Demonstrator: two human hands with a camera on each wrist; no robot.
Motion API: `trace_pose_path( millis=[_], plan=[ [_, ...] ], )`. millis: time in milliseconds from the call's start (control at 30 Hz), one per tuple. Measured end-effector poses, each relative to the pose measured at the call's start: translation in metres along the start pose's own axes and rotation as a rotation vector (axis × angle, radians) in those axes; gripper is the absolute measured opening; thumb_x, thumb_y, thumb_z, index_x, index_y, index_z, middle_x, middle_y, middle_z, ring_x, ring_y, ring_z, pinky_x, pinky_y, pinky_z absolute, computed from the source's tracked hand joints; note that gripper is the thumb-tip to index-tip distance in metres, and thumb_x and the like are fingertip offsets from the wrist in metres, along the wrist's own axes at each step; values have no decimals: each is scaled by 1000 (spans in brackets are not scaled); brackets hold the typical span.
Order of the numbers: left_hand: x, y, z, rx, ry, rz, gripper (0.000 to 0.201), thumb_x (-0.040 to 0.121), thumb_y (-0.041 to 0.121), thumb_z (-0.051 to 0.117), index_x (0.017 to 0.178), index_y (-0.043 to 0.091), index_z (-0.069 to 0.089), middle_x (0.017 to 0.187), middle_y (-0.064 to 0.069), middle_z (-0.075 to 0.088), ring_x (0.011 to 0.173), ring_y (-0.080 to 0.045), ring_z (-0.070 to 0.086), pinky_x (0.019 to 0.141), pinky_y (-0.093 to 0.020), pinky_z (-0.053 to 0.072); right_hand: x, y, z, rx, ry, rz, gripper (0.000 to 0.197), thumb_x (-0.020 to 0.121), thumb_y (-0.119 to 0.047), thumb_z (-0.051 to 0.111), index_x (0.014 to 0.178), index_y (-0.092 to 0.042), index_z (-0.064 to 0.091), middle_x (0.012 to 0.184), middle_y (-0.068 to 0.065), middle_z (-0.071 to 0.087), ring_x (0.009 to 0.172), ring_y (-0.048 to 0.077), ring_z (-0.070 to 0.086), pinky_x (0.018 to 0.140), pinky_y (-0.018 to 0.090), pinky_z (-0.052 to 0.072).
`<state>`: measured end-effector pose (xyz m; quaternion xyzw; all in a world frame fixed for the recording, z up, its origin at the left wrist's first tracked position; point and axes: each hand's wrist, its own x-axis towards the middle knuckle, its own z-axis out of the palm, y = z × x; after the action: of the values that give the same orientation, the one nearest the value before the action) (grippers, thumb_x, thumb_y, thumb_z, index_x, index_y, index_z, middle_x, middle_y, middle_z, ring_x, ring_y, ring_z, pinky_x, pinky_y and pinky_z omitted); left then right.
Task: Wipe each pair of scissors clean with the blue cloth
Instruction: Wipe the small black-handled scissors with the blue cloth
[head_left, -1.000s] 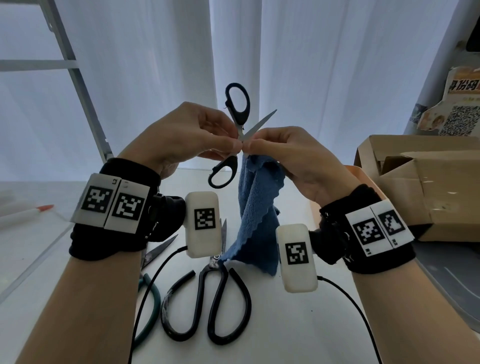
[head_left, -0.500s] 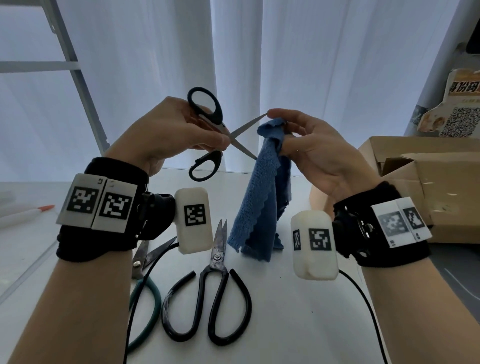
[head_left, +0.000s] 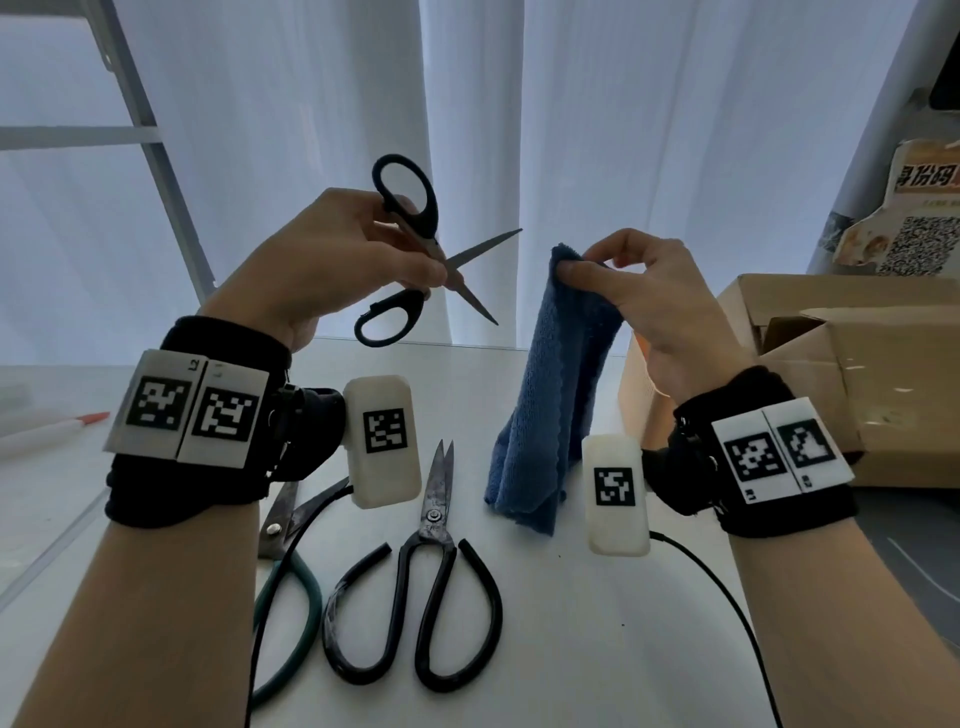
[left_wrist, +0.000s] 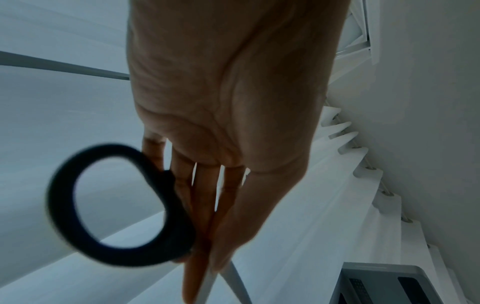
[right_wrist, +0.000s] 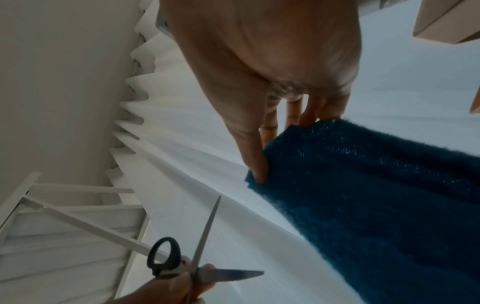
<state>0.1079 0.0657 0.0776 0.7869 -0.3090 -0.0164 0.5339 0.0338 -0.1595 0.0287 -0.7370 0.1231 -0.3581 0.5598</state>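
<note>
My left hand (head_left: 332, 265) pinches the small black-handled scissors (head_left: 415, 249) at the pivot, thumb and fingers closed on the joint, holding them raised above the desk (head_left: 597, 623) with the blades spread in an X: one blade (head_left: 485, 244) points up and right toward my other hand, the other (head_left: 475, 306) slants down and right. My right hand (head_left: 649, 291) pinches the top corner of the blue cloth (head_left: 561, 395) between thumb and fingertips, the rest of the cloth hanging straight down, its lower folds low over the desk; whether they touch it I cannot tell. The two hands sit at about the same height and apart, open air between the upper blade tip and the cloth's top edge. The right wrist view shows the same gap from the other side, the blade tips aimed roughly toward the cloth (right_wrist: 363, 195). I judge the next wipe turns on this: the cloth lies directly to the right of the blades along their axis, so the right hand is the one to close in, wrapping the cloth round one blade from the back of the edge rather than meeting the points. On the desk below lie the large black-handled scissors (head_left: 431, 571), blades pointing away from me, and green-handled scissors (head_left: 291, 582) partly hidden under my left wrist. A cardboard box (head_left: 831, 364) bounds the right side; the middle stays free.
</note>
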Motion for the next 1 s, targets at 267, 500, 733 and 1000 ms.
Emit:
trace_pose_path(
  millis=[267, 500, 733, 1000],
  plan=[
    [-7, 6, 2, 99, -211, 17, 12, 85, 11, 74, 96, 10, 70, 87, 1, 79, 80, -1, 68, 92, -28, 45, -4, -7, -1, -40, -158, 51, 14, 85, -21, 75, 79, -19, 62, 69, -8, 65, 56, -3, 55, 51, 5, 38],
    [-6, 8, 13, 248, -279, 6, 5, 79, 12, 77, 82, 14, 73, 81, 0, 78, 75, -3, 66, 92, -33, 45, -12, -17, 10, 118, -320, 9, 4, 90, -18, 71, 93, -19, 69, 87, 1, 74, 75, 6, 66, 60, 10, 46],
    [-3, 5, 14, 266, -198, -15, 4, 78, 11, 76, 79, 12, 73, 76, 1, 77, 74, -3, 66, 87, -30, 44, -19, -21, 11, 17, -558, -24, 10, 96, -19, 61, 92, -13, 68, 90, 3, 70, 86, 9, 63, 77, 18, 49],
    [-1, 7, 20, 284, -182, -22, 5, 76, 9, 76, 80, 11, 74, 75, -1, 77, 90, -19, 72, 88, -30, 47, -18, -15, 21, -6, -515, -43, 23, 77, -4, 81, 91, -10, 63, 94, 18, 72, 84, 25, 70, 83, 30, 56]
  ],
)
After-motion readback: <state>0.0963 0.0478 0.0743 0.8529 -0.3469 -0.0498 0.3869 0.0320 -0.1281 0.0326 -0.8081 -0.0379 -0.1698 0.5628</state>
